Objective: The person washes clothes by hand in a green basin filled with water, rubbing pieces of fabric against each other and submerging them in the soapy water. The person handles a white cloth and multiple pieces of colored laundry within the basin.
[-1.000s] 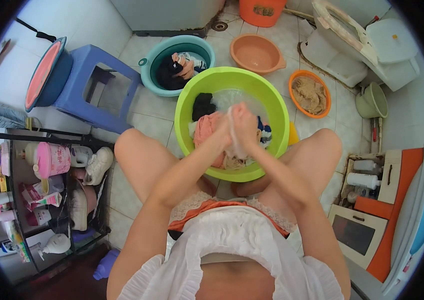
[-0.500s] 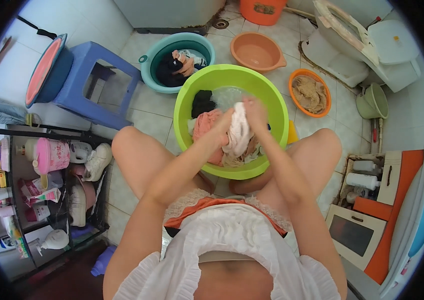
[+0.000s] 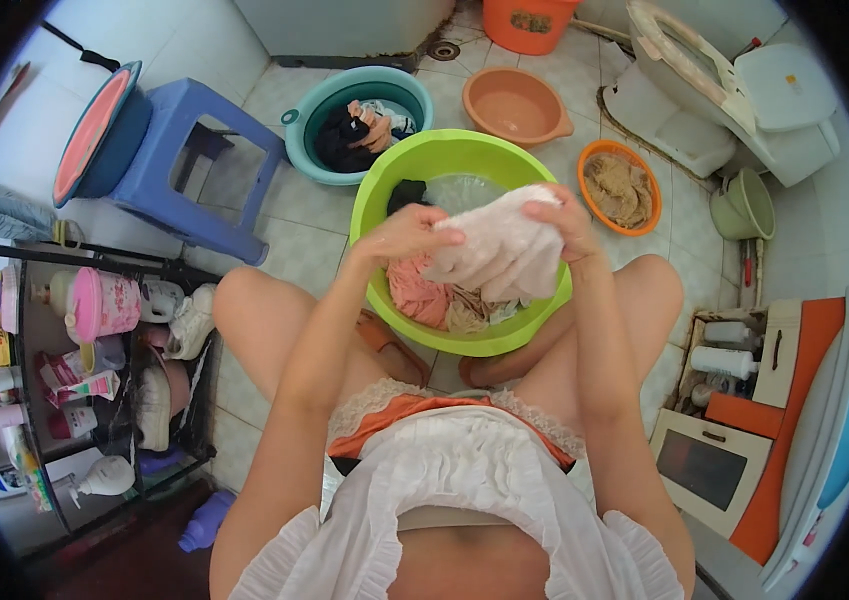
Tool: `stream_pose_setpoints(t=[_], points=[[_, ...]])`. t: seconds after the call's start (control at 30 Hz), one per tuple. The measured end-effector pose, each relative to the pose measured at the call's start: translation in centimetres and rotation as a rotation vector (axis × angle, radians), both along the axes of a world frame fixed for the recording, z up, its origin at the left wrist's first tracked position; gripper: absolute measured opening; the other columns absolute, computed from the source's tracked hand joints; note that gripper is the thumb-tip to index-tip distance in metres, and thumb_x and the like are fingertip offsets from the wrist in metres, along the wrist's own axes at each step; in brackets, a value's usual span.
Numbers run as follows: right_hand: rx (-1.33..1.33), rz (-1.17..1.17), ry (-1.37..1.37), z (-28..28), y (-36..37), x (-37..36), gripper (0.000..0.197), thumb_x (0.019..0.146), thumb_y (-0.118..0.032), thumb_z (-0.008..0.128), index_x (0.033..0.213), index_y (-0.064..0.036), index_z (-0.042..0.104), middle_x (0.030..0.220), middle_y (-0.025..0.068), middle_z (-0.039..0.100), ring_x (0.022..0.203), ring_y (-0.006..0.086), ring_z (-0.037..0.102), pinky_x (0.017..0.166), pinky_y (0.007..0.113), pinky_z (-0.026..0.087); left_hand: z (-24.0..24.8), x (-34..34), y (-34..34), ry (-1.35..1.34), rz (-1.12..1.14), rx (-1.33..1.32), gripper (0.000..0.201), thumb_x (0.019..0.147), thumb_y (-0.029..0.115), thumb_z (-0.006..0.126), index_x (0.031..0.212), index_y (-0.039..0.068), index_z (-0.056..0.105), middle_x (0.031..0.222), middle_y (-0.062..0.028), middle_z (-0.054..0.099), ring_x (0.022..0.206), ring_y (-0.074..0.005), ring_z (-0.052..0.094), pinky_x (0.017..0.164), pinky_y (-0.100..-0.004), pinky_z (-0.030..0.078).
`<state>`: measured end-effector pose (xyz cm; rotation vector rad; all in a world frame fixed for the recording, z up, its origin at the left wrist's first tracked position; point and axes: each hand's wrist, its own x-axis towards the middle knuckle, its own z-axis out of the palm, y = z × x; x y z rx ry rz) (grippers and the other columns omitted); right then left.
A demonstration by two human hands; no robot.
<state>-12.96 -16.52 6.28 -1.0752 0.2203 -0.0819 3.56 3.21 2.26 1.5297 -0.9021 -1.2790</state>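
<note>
A wet-looking, pale pinkish-white cloth (image 3: 499, 245) is stretched between my hands above a large lime-green basin (image 3: 372, 205). My left hand (image 3: 412, 236) pinches its left edge, thumb on top. The upper right corner is gripped by my right hand (image 3: 572, 222). Whether the cloth is a towel or a garment I cannot tell. Below it in the basin lie a coral-pink cloth (image 3: 416, 292), a beige cloth (image 3: 466, 312) and a black cloth (image 3: 406, 194). Cloudy water (image 3: 466, 190) shows at the far side; the cloth covers part of the basin's contents.
Beyond the basin stand a teal tub (image 3: 309, 95) with dark and peach clothes, a terracotta-coloured basin (image 3: 516, 105) and an orange basin (image 3: 586, 190) with tan cloth. A blue stool (image 3: 169, 150) and a black shelf (image 3: 134, 265) are left. A toilet (image 3: 669, 120) and cabinet (image 3: 709, 470) are right.
The cloth was bunched and twisted low in the basin. Now it is raised nearer to me and spread out, with my hands farther apart.
</note>
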Motion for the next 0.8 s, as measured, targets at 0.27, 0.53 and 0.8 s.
stream_pose_setpoints(t=[0.27,0.53,0.8], points=[[-0.144,-0.273,-0.056,-3.2,3.7,2.8,0.019,0.07,-0.001,0.051,0.087,-0.0094,0.054,0.08,0.0052,0.058,0.073,0.0116,0.057,0.067,0.028,0.048,-1.5,-2.4,-2.2,0.968,0.599,-0.388,0.03,0.085,0.03,0.054,0.099,0.004,0.055,0.097,-0.0083,0.06,0.091,-0.018,0.058,0.083,-0.0336,0.047],[-1.116,-0.56,0.163,-8.1,7.0,4.1,0.015,0.07,-0.021,0.061,0.076,-0.0067,0.058,0.056,0.0144,0.052,0.05,0.0296,0.052,0.057,0.036,0.046,-3.2,-8.9,-5.9,1.128,0.846,0.061,0.022,0.085,0.033,0.052,0.089,0.012,0.056,0.073,0.0001,0.057,0.061,-0.0108,0.055,0.056,-0.0272,0.046],[-1.072,-0.55,0.296,-8.5,5.3,5.8,0.016,0.076,-0.018,0.057,0.08,-0.0033,0.06,0.062,0.0217,0.055,0.057,0.0348,0.057,0.052,0.04,0.044,-4.0,-8.2,-6.2,1.01,0.774,0.002,0.027,0.088,0.031,0.043,0.097,0.008,0.055,0.091,-0.005,0.062,0.078,-0.0181,0.061,0.067,-0.0334,0.05]])
